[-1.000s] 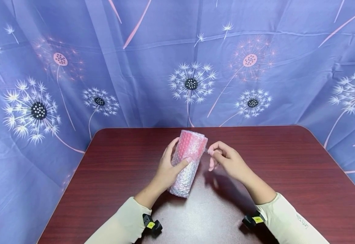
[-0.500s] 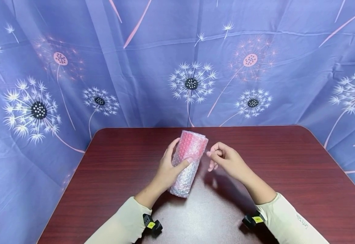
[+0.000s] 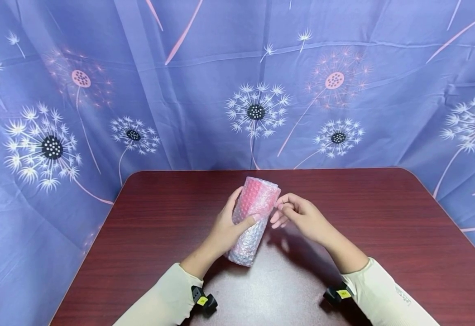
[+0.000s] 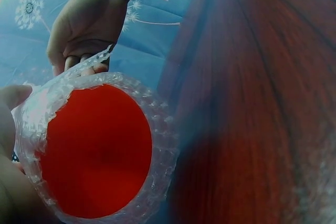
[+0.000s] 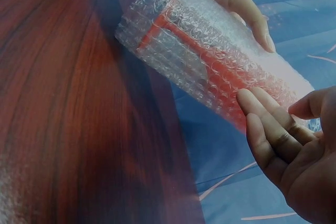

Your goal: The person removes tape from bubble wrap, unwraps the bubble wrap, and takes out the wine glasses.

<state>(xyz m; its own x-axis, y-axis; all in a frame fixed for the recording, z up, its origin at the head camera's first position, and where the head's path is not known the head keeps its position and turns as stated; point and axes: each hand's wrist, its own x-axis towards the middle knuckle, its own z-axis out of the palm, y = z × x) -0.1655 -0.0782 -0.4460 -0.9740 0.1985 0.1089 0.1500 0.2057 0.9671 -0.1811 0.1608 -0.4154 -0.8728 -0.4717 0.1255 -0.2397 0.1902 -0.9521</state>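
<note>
A red cylindrical thing wrapped in clear bubble wrap is held tilted over the table. My left hand grips it from the left, thumb across its front. At its upper right side is my right hand, with thumb and forefinger pinching the wrap's edge. In the left wrist view, the cylinder's round red end shows inside a ring of wrap, and a loose flap stands out by the right hand's fingers. Seen from the right wrist, the right hand's other fingers lie stretched along the wrapped side.
The dark red wood-grain table has rounded far corners. Behind it and at its sides hangs a blue cloth printed with dandelions. Small black wrist cameras sit below both light sleeves.
The wrapped cylinder has shifted slightly right and toward me. My right hand has come in closer to its side, and its lower fingers have swung left toward the wrap.
</note>
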